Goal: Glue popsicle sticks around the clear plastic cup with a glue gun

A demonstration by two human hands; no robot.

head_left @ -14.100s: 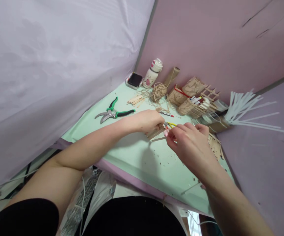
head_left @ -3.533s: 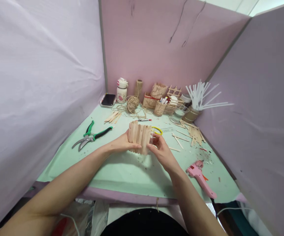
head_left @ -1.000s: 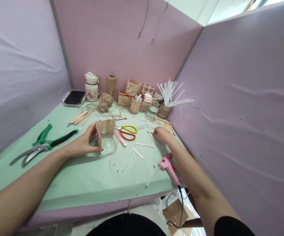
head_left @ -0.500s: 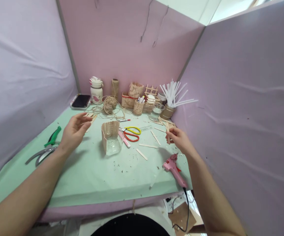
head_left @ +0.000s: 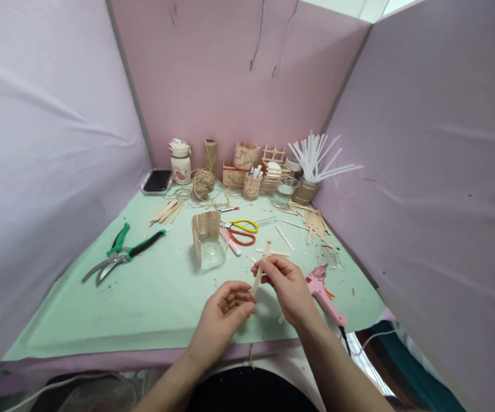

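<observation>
Between thumb and fingers of my right hand is a wooden craft stick, tilted, above the front of the table. My left hand is at the stick's lower end, fingers curved and thumb apart; whether its fingertips touch the stick is unclear. Beyond the hands stands a clear square container, its back and left sides lined with craft sticks. A pink glue gun lies right of my right hand. Loose craft sticks lie behind it.
Green-handled pruning shears lie open at left. Scissors and a pink pen-like tool lie beside the container. Stick piles, twine, a phone, a bottle and a jar of glue sticks are farther back.
My right hand has come from the right side to the front middle with a craft stick. My left hand has moved right and nearer, beside it. The view has shifted slightly.
</observation>
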